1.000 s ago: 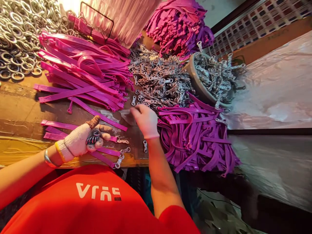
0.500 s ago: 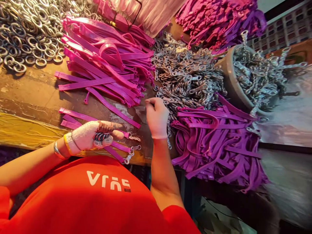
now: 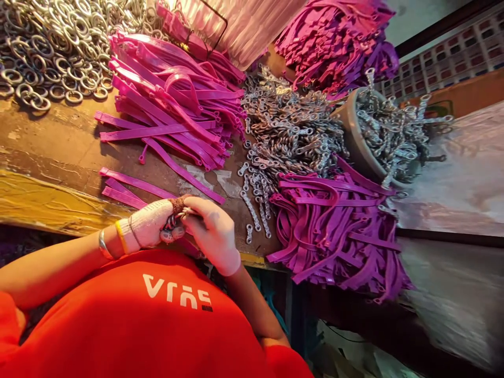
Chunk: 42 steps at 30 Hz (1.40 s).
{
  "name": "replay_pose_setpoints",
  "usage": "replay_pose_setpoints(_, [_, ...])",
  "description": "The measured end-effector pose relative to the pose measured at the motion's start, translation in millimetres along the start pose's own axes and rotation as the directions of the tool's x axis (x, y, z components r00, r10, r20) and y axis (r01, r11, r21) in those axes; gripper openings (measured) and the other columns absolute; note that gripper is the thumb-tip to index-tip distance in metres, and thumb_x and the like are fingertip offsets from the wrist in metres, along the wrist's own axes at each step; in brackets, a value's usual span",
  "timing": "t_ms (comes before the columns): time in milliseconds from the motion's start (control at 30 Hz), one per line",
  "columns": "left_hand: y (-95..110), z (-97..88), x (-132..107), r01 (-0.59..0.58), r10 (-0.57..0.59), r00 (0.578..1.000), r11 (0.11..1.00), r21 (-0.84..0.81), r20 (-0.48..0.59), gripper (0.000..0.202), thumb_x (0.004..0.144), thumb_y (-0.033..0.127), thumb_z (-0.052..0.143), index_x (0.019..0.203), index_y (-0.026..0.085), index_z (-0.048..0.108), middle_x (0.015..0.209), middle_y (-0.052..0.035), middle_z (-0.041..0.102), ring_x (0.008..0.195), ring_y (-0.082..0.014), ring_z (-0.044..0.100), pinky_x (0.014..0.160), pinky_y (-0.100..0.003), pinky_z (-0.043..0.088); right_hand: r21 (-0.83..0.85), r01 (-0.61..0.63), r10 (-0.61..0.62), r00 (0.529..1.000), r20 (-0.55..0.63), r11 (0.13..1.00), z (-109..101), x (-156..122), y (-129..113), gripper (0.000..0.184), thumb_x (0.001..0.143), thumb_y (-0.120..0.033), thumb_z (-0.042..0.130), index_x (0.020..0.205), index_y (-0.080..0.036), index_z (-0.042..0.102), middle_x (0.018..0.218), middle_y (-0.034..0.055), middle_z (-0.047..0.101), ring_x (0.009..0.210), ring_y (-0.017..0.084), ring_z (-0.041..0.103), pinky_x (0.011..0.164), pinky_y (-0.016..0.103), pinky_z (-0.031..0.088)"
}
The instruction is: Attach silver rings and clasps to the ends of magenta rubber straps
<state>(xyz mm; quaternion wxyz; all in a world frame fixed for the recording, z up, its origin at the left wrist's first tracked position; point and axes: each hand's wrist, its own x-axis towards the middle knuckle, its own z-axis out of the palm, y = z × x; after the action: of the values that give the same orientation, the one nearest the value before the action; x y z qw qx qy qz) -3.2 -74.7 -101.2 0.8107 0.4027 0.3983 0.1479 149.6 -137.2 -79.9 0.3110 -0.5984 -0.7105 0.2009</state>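
In a white work glove with brown fingertips, my left hand (image 3: 147, 224) is closed around several dark metal rings (image 3: 169, 222) near the table's front edge. My right hand (image 3: 216, 231), also gloved in white, meets its fingertips. The right thumb and fingers pinch a small shiny metal piece (image 3: 184, 212); its exact shape is partly hidden. Pink straps (image 3: 126, 184) lie beside and under my left hand, their right ends covered by my hands. Short twisted chains (image 3: 250, 210) lie on the table to the right of my right hand.
Loose metal rings (image 3: 59, 58) are heaped at the far left. A pile of pink straps (image 3: 177, 105) lies behind my hands. More chains (image 3: 291, 126) spill beside a grey bucket (image 3: 356, 126) of chains. Purple straps (image 3: 334, 226) hang over the table edge at the right.
My right hand has moved left and toward me, from beside the chain pile to my left hand's fingertips. The left hand has shifted slightly right and its fingers have drawn in.
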Motion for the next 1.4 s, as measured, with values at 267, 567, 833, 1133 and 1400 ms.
replay_pose_setpoints(267, [16, 2.1, -17, -0.014, 0.014, 0.992, 1.000, 0.001, 0.125, 0.040, 0.086, 0.056, 0.068, 0.084, 0.017, 0.058, 0.055, 0.0040, 0.050, 0.040, -0.0060, 0.033, 0.036, -0.019, 0.020, 0.337, -0.345, 0.345, 0.936, 0.062, 0.876, -17, -3, -7, 0.019, 0.095, -0.030, 0.061, 0.110, -0.023, 0.071, 0.107, 0.0017, 0.075, 0.099, 0.017, 0.069, 0.094, 0.030, 0.054])
replay_pose_setpoints(567, [24, 3.2, -27, -0.074, 0.082, 0.997, 0.946, 0.316, -0.012, 0.031, 0.091, 0.046, 0.064, 0.084, 0.016, 0.061, 0.060, 0.0037, 0.055, 0.046, -0.0072, 0.043, 0.042, -0.018, 0.031, 0.536, -0.576, 0.552, 0.802, 0.227, 0.616, -14, -11, -7, 0.027, 0.093, -0.041, 0.060, 0.111, -0.022, 0.068, 0.085, -0.0009, 0.069, 0.067, 0.014, 0.064, 0.067, 0.028, 0.055])
replay_pose_setpoints(833, [21, -2.8, -26, 0.100, -0.122, 0.984, 0.982, 0.163, 0.133, 0.036, 0.088, 0.052, 0.064, 0.077, 0.018, 0.056, 0.059, 0.0032, 0.048, 0.041, -0.0070, 0.035, 0.038, -0.021, 0.025, -0.018, 0.060, -0.059, 0.998, 0.017, 0.998, -16, -20, 10, 0.031, 0.100, -0.021, 0.047, 0.128, -0.025, 0.060, 0.113, 0.0089, 0.068, 0.105, 0.022, 0.062, 0.092, 0.039, 0.049])
replay_pose_setpoints(1133, [24, -5.5, -23, -0.167, 0.093, 0.980, 0.867, 0.470, 0.176, 0.033, 0.088, 0.050, 0.064, 0.083, 0.017, 0.062, 0.068, 0.0016, 0.056, 0.057, -0.0108, 0.045, 0.051, -0.022, 0.034, -0.248, 0.083, -0.015, 0.964, 0.265, 0.965, -32, -13, 5, 0.025, 0.100, -0.024, 0.049, 0.084, -0.020, 0.067, 0.076, 0.0032, 0.064, 0.073, 0.017, 0.055, 0.071, 0.032, 0.038])
replay_pose_setpoints(1400, [22, 15.9, -1, 0.084, -0.079, 0.982, 0.996, -0.021, 0.172, 0.022, 0.090, 0.040, 0.059, 0.083, 0.020, 0.053, 0.055, 0.0059, 0.047, 0.040, -0.0069, 0.032, 0.037, -0.019, 0.024, -0.440, -0.034, -0.015, 0.994, -0.108, 0.897, -14, -23, 1, 0.026, 0.097, -0.017, 0.042, 0.097, -0.018, 0.068, 0.076, 0.0057, 0.063, 0.074, 0.020, 0.053, 0.070, 0.035, 0.037])
